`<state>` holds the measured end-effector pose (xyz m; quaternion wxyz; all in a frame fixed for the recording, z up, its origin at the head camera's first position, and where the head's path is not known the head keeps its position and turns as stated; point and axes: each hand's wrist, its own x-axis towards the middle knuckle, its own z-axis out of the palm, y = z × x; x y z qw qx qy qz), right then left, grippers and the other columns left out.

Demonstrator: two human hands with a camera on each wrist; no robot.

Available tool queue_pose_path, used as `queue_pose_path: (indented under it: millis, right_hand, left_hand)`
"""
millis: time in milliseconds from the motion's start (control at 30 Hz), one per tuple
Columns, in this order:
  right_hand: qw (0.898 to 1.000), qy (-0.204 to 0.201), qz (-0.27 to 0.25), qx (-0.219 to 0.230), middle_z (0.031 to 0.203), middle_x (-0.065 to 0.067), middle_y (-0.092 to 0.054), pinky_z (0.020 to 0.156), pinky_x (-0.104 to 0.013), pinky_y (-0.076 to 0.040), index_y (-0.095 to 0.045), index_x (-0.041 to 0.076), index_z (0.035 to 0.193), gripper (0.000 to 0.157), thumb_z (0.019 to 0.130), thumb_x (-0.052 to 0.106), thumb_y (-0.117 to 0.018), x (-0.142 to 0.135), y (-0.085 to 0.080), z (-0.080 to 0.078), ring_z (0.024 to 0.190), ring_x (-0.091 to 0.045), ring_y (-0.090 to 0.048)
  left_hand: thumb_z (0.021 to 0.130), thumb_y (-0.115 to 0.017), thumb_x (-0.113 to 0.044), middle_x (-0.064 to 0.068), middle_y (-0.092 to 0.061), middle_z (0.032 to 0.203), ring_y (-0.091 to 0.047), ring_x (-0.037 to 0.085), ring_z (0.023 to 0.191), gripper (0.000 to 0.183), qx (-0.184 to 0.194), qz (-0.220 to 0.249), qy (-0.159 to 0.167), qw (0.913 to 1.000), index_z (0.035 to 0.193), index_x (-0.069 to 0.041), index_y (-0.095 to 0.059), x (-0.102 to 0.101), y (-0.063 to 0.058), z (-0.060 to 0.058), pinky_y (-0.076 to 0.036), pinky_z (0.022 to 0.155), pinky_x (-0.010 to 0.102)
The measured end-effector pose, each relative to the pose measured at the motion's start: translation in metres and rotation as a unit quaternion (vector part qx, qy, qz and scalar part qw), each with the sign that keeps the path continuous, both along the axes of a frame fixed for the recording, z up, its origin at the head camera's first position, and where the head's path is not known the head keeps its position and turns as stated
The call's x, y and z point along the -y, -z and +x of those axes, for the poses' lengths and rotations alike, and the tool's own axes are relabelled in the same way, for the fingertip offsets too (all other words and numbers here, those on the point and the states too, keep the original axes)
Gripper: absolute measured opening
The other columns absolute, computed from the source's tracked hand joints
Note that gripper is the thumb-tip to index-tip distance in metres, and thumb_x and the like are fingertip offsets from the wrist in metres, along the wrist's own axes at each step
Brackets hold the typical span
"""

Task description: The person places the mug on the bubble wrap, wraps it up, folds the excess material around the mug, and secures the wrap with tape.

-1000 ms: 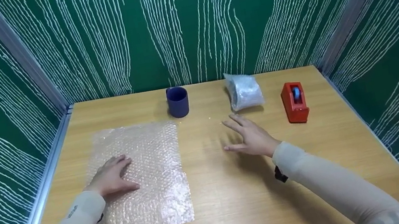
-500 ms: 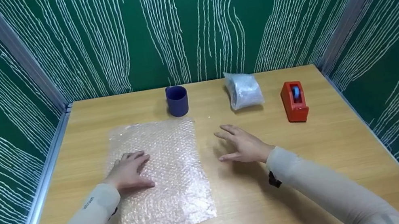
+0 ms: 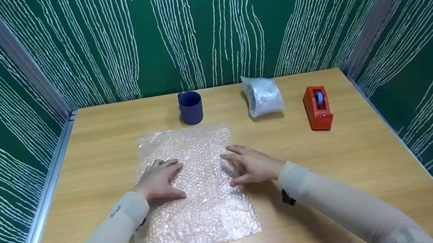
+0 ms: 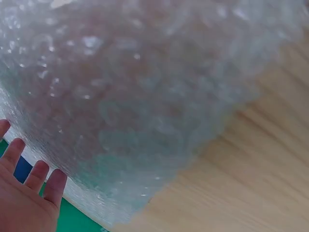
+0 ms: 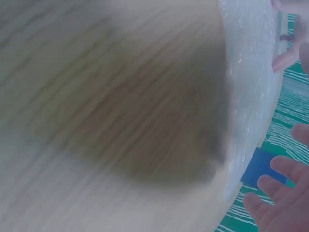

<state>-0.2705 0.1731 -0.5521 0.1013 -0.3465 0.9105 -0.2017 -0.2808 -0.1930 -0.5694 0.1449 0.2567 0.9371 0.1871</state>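
A sheet of clear bubble wrap (image 3: 210, 211) lies flat on the wooden table (image 3: 87, 171). On its left part rests my left hand (image 3: 159, 181), fingers spread and touching the sheet. My right hand (image 3: 253, 164) is at the sheet's right edge, fingertips over that edge; whether they touch it I cannot tell. Its fingers look loosely extended in the right wrist view, and nothing is held. Just behind the sheet stands a dark blue mug (image 3: 191, 108), upright, its handle at the back left.
A bubble-wrapped bundle (image 3: 264, 96) sits at the back right of the mug. Farther right stands a red tape dispenser (image 3: 318, 109) with a blue core. Green walls (image 3: 289, 6) with white lines enclose the table at the back and sides.
The bubble wrap has slid to the right along with my left hand. My right hand has come left and nearer to me, up to the sheet's edge.
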Motion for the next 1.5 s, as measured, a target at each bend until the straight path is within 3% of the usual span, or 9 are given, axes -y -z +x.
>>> queue_pose_path:
  millis: [200,433,600,800,1067,1500]
  right_hand:
    - [1.0,-0.018,0.013,-0.014,0.17,-0.032,-0.037,0.13,-0.065,-0.03,-0.049,0.006,0.162,0.097,0.086,0.051,-0.09,0.008,0.008,-0.001,0.157,-0.055,-0.035]
    - [0.999,-0.022,0.023,-0.004,0.171,-0.03,-0.037,0.129,-0.065,-0.032,-0.051,0.008,0.161,0.1,0.082,0.057,-0.091,0.009,0.017,-0.002,0.157,-0.055,-0.035]
    - [0.999,-0.025,0.031,-0.005,0.17,-0.029,-0.04,0.128,-0.068,-0.033,-0.054,0.01,0.159,0.1,0.079,0.057,-0.093,0.001,0.022,-0.001,0.156,-0.057,-0.036]
    - [0.999,-0.019,0.039,-0.001,0.17,-0.028,-0.041,0.127,-0.069,-0.033,-0.054,0.01,0.159,0.102,0.077,0.054,-0.095,-0.011,0.024,0.001,0.156,-0.056,-0.036]
    - [0.999,-0.004,0.038,0.038,0.174,-0.025,-0.035,0.13,-0.07,-0.026,-0.051,0.012,0.162,0.102,0.079,0.053,-0.094,-0.024,0.019,0.004,0.16,-0.055,-0.029]
    - [0.998,0.002,0.016,0.057,0.172,-0.028,-0.036,0.129,-0.071,-0.027,-0.053,0.007,0.159,0.099,0.078,0.04,-0.098,-0.047,0.014,0.006,0.159,-0.057,-0.03]
  left_hand:
    - [0.077,-0.091,-0.06,0.009,-0.042,0.174,-0.034,0.049,0.158,0.104,-0.005,0.01,0.014,0.9998,0.162,-0.016,-0.051,-0.018,-0.001,-0.003,-0.026,0.13,0.069]
    - [0.077,-0.093,-0.056,0.012,-0.044,0.173,-0.039,0.044,0.156,0.1,-0.016,0.034,0.033,0.9988,0.16,-0.014,-0.055,-0.035,0.0,-0.006,-0.032,0.128,0.063]
    - [0.08,-0.092,-0.052,0.014,-0.043,0.173,-0.036,0.049,0.157,0.097,-0.006,0.046,0.042,0.998,0.16,-0.012,-0.054,-0.043,0.0,-0.007,-0.03,0.13,0.064]
    - [0.083,-0.092,-0.049,0.014,-0.048,0.17,-0.039,0.046,0.156,0.088,-0.008,0.047,0.048,0.9977,0.155,-0.012,-0.059,-0.046,0.001,-0.01,-0.032,0.131,0.061]
    - [0.085,-0.091,-0.045,0.018,-0.052,0.165,-0.041,0.043,0.157,0.084,-0.028,0.038,0.034,0.9983,0.153,-0.007,-0.061,-0.045,-0.003,-0.017,-0.033,0.132,0.056]
    - [0.086,-0.089,-0.046,0.021,-0.048,0.167,-0.039,0.042,0.159,0.077,-0.016,0.04,0.027,0.9987,0.148,-0.007,-0.065,-0.05,0.009,-0.024,-0.032,0.133,0.053]
